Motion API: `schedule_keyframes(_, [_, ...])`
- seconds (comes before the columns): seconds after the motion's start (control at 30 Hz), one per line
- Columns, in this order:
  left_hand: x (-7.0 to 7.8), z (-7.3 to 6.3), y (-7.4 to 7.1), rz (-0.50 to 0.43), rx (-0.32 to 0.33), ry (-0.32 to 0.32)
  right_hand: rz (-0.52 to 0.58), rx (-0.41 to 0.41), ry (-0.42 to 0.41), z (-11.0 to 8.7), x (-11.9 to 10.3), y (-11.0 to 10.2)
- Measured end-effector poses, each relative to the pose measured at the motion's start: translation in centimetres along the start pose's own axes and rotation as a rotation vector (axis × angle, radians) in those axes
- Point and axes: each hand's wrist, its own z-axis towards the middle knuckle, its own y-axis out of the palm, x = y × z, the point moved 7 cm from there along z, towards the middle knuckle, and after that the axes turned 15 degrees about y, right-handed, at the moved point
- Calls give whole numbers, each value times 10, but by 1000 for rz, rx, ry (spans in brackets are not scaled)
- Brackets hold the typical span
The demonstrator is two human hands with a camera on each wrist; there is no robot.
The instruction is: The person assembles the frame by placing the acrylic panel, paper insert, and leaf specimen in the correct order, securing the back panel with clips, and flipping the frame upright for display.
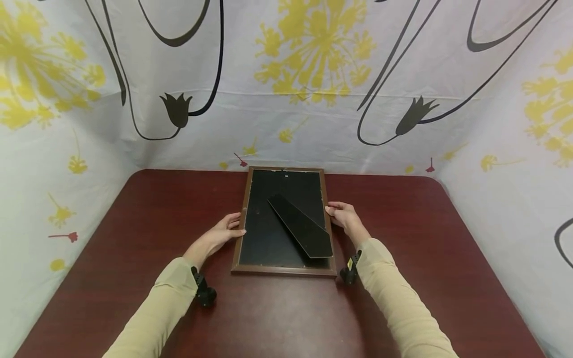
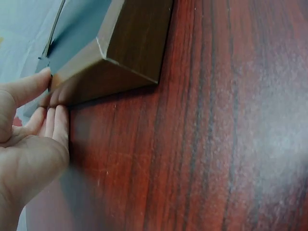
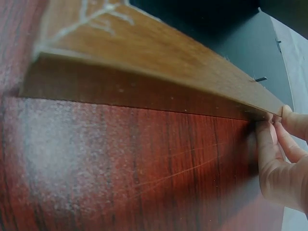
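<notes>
A brown wooden picture frame (image 1: pixel 282 271) lies back side up on the table, its black backing panel (image 1: pixel 261 243) showing. Slanting across the backing is a black easel stand (image 1: pixel 302 228). My left hand (image 1: pixel 218 233) grips the frame's left side, the thumb over the top edge and the fingers against the outer side. On the right side, a little farther from me, my right hand (image 1: pixel 343 217) holds the frame the same way. The right wrist view shows a small metal tab (image 3: pixel 260 79) standing up by the frame's inner edge. The picture side is hidden underneath.
The dark red wood-grain table (image 1: pixel 179 199) extends around the frame. White cloth (image 1: pixel 286 124) with yellow and grey flower prints hangs behind the table and along both sides. Small black cameras (image 1: pixel 205 291) sit on both wrists.
</notes>
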Motion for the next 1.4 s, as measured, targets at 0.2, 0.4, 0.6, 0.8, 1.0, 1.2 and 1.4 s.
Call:
schedule_keyframes(0.2, [2, -1, 1, -28, -47, -7, -17, 6, -2, 1, 1, -1])
schedule_keyframes(0.4, [-1, -1, 0, -74, -78, 8, -31, 11, -2, 0, 2, -2])
schedule_keyframes(0.6, [2, -2, 2, -52, -59, -47, -11, 17, -1, 1, 7, 0])
schedule_keyframes(0.8, [3, -1, 4, -31, -40, -74, -42, -6, -9, 0, 4, 0])
schedule_keyframes(1.0, [3, -3, 3, -75, -47, -73, -45, -13, -6, 1, 3, 1])
schedule_keyframes(1.2, [3, -5, 5, -84, -70, -64, 5, -4, 16, 3, 4, 0])
schedule_keyframes(1.4, [1, -1, 6, 42, -28, -53, 8, 5, 6, 2, 3, -2])
